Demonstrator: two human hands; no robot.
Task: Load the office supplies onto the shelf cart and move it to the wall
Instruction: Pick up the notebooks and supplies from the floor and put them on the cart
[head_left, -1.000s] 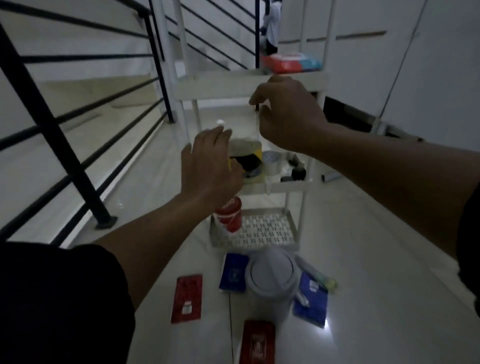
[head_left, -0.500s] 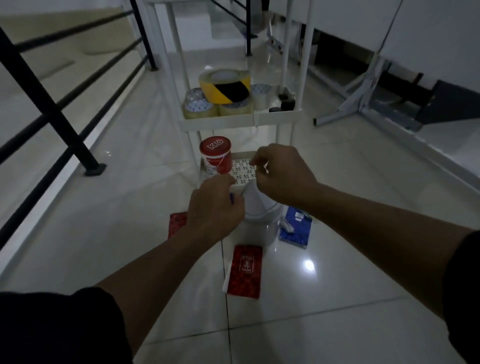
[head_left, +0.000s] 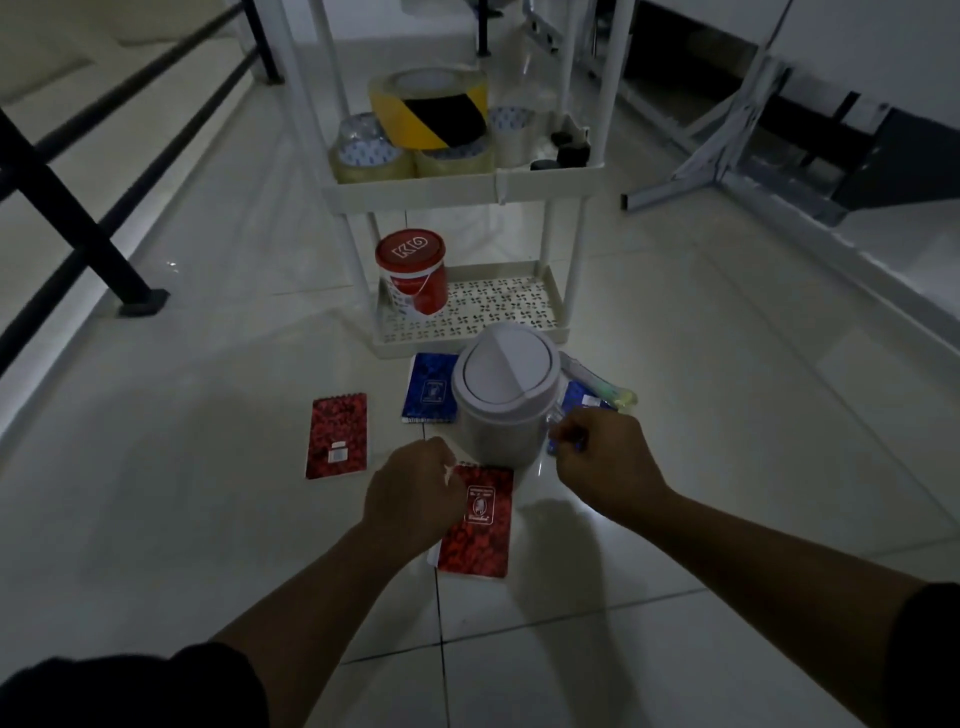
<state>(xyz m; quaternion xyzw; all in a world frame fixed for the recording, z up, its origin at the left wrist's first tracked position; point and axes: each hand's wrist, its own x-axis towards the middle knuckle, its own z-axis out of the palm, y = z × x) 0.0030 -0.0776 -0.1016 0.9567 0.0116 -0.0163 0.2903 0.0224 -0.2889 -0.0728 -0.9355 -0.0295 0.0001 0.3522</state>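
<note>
The white shelf cart (head_left: 462, 189) stands ahead; its middle tier holds a yellow-black tape roll (head_left: 431, 106) and clear tape rolls (head_left: 363, 153), its bottom tier a red tub (head_left: 413, 275). In front on the floor stands a small white bin with a swing lid (head_left: 506, 389), with two red notebooks (head_left: 337, 441) (head_left: 480, 525) and two blue notebooks (head_left: 431, 389) (head_left: 584, 400) around it. My left hand (head_left: 413, 491) hovers curled over the near red notebook, just left of the bin. My right hand (head_left: 597, 452) is curled at the bin's right side, empty as far as I can see.
A black stair railing (head_left: 67, 208) runs along the left. A grey metal stand foot (head_left: 727, 182) and white wall panels lie at the right. A clear packet with a green item (head_left: 618, 397) lies behind the bin. The tiled floor is glossy.
My view has tilted down from the cart's top tier to the floor. Both hands have dropped from the cart toward the white bin and notebooks.
</note>
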